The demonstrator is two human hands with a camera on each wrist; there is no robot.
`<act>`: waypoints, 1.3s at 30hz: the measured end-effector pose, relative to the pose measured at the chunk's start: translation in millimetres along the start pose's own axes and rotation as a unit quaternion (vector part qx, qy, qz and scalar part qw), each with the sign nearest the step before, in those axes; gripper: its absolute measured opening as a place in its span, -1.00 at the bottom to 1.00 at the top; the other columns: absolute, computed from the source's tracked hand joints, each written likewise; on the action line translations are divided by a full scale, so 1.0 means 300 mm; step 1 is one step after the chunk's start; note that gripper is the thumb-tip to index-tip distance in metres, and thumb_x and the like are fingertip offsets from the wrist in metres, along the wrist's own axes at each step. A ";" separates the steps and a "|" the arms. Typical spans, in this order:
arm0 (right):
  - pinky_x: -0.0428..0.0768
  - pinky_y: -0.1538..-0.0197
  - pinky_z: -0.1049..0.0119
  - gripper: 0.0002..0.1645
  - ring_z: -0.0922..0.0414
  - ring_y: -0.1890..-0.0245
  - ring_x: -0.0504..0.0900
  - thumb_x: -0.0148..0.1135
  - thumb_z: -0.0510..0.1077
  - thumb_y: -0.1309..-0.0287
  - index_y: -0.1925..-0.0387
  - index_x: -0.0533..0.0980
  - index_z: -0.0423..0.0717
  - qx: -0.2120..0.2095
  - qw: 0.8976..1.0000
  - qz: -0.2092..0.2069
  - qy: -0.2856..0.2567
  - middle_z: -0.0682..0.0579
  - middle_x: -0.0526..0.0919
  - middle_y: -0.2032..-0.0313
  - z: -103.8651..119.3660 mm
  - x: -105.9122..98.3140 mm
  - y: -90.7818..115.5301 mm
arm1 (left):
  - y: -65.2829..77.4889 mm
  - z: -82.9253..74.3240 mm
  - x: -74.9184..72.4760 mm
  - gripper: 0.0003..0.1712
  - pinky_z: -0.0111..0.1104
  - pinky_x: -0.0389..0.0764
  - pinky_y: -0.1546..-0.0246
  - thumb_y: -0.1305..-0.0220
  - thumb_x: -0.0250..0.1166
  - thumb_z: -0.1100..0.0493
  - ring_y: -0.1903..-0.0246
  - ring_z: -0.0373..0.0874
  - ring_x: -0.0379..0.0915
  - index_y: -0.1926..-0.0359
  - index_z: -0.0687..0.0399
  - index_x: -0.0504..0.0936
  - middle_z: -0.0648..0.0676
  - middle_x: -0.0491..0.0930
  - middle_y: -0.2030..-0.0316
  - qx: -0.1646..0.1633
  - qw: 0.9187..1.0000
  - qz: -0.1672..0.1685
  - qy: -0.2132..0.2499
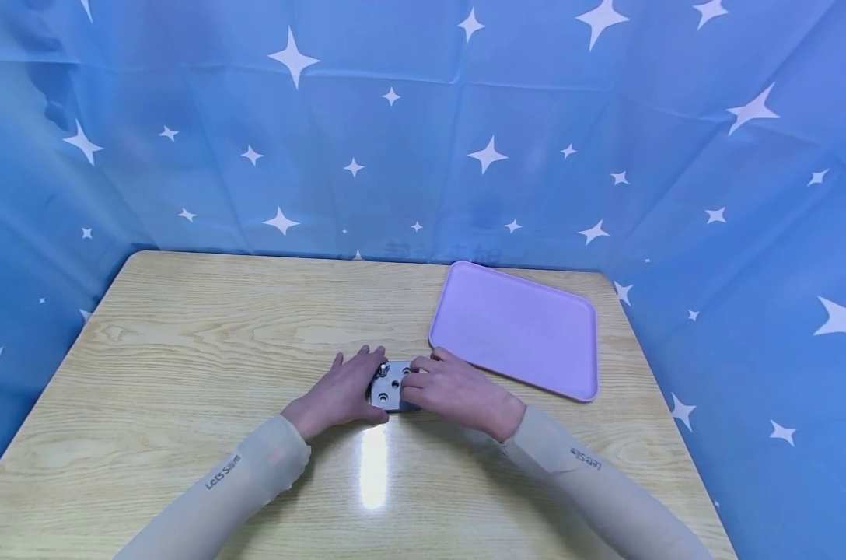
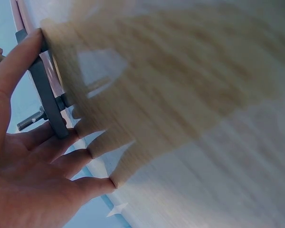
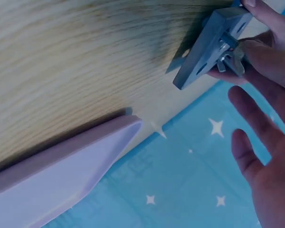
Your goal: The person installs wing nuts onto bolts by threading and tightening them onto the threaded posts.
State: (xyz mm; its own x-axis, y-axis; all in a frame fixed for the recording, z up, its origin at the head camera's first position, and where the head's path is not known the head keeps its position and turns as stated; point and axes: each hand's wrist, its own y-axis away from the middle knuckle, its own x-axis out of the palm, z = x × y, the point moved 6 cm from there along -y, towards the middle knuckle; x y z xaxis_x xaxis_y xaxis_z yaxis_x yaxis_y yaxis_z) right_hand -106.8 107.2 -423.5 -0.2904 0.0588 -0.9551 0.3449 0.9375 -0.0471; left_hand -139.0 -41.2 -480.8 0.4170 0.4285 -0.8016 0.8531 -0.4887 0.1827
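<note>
My left hand (image 1: 346, 389) grips a small grey metal plate (image 1: 396, 397), thumb on the near edge and fingers on the far edge. Several round holes pierce the plate. From its far left corner a threaded bolt (image 2: 31, 120) sticks out, with a wing nut (image 3: 233, 63) on it close to the plate's face. Over the plate's right part is my right hand (image 1: 454, 390), its fingers curled. Its fingertips seem to pinch a short threaded bolt (image 3: 230, 41) at the plate's face; the grip is partly hidden. Two other right fingers (image 3: 244, 104) stand apart from the plate.
A shallow purple tray (image 1: 517, 330) lies right of the hands and further back on the wooden table (image 1: 206, 334). Behind the table hangs a blue curtain (image 1: 423, 140) with white stars. Both forearms wear pale sleeves (image 1: 248, 467).
</note>
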 end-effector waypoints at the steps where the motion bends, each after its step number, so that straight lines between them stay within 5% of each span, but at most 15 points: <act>1: 0.49 0.06 0.26 -0.79 0.17 0.03 0.59 0.44 -0.14 -0.25 0.10 0.65 0.16 0.004 1.000 -0.003 0.003 0.28 0.71 0.09 0.001 0.001 -0.002 | 0.000 0.000 0.000 0.24 0.29 -0.02 -0.48 0.02 0.68 -0.07 -0.54 0.25 0.04 -0.54 0.29 0.21 0.28 0.34 -0.47 0.000 1.000 -0.001 0.000; 6: 0.51 0.17 0.28 -0.87 0.16 0.25 0.57 0.45 -0.19 -0.20 0.25 0.64 0.08 0.050 0.998 -0.041 0.003 0.21 0.71 0.28 0.010 0.010 -0.016 | 0.001 -0.001 -0.002 0.23 0.29 -0.03 -0.48 0.02 0.68 -0.07 -0.54 0.24 0.04 -0.54 0.28 0.23 0.30 0.31 -0.48 0.002 1.000 -0.001 -0.003; 11: 0.42 0.46 0.33 -0.82 0.16 0.55 0.49 0.43 -0.16 -0.19 0.44 0.57 -0.04 0.139 0.984 -0.088 -0.068 0.13 0.66 0.51 0.012 0.025 -0.027 | 0.003 -0.001 -0.001 0.23 0.31 -0.02 -0.47 0.03 0.69 -0.05 -0.53 0.26 0.05 -0.53 0.31 0.23 0.32 0.31 -0.47 0.006 1.000 -0.005 -0.004; 14: 0.41 0.45 0.30 -0.80 0.15 0.53 0.50 0.42 -0.04 -0.24 0.37 0.60 -0.04 0.166 0.978 -0.075 -0.105 0.12 0.68 0.47 0.003 0.028 -0.019 | 0.003 -0.002 -0.001 0.24 0.32 0.00 -0.46 0.04 0.69 -0.05 -0.53 0.28 0.07 -0.52 0.33 0.23 0.33 0.33 -0.46 0.011 1.000 -0.009 -0.004; 19: 0.58 -0.02 0.09 -0.56 0.11 -0.07 0.60 0.49 -0.02 -0.21 -0.11 0.63 0.09 0.090 0.991 -0.016 -0.102 0.17 0.69 -0.07 -0.003 0.008 0.002 | 0.001 -0.001 0.000 0.21 0.31 -0.02 -0.47 0.02 0.68 -0.06 -0.54 0.25 0.05 -0.53 0.30 0.25 0.31 0.31 -0.47 0.009 1.000 -0.004 -0.002; 23: 0.53 -0.15 0.10 -0.55 0.13 -0.29 0.51 0.43 -0.13 -0.28 -0.18 0.60 0.21 0.016 0.998 0.009 -0.057 0.28 0.59 -0.25 0.003 0.003 0.018 | -0.001 0.000 0.001 0.19 0.30 -0.03 -0.48 0.01 0.68 -0.06 -0.55 0.24 0.04 -0.52 0.27 0.27 0.31 0.27 -0.50 0.004 1.000 -0.001 0.001; 26: 0.51 -0.13 0.15 -0.63 0.13 -0.28 0.51 0.32 -0.15 -0.38 -0.15 0.61 0.21 -0.001 1.000 0.012 -0.029 0.29 0.60 -0.24 0.004 0.007 0.021 | -0.003 0.000 0.001 0.19 0.30 -0.02 -0.47 0.02 0.68 -0.06 -0.54 0.24 0.04 -0.52 0.27 0.27 0.31 0.28 -0.49 0.001 1.000 0.000 0.000; 31: 0.52 -0.08 0.18 -0.68 0.13 -0.19 0.55 0.40 -0.16 -0.29 -0.04 0.65 0.18 0.003 1.000 0.005 -0.013 0.26 0.68 -0.11 0.001 0.015 0.013 | -0.003 -0.003 -0.002 0.20 0.30 -0.03 -0.48 0.02 0.68 -0.06 -0.55 0.23 0.04 -0.53 0.27 0.26 0.31 0.28 -0.49 -0.001 1.000 0.002 -0.002; 39: 0.54 0.15 0.26 -0.91 0.15 0.20 0.60 0.41 -0.15 -0.27 0.20 0.64 0.07 0.055 0.998 -0.024 -0.022 0.17 0.71 0.22 0.004 0.035 -0.016 | 0.001 -0.003 -0.003 0.19 0.29 -0.03 -0.48 0.01 0.68 -0.06 -0.54 0.24 0.04 -0.52 0.27 0.26 0.32 0.27 -0.50 -0.001 1.000 0.002 -0.003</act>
State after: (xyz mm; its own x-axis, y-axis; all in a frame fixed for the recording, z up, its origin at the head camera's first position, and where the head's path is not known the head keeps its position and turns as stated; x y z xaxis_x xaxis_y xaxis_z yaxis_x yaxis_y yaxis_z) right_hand -110.3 102.9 -433.6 -0.2709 -0.0023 -0.9626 0.4278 0.8955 -0.1225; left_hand -138.8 -41.1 -479.7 0.4190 0.4217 -0.8041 0.8517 -0.4896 0.1870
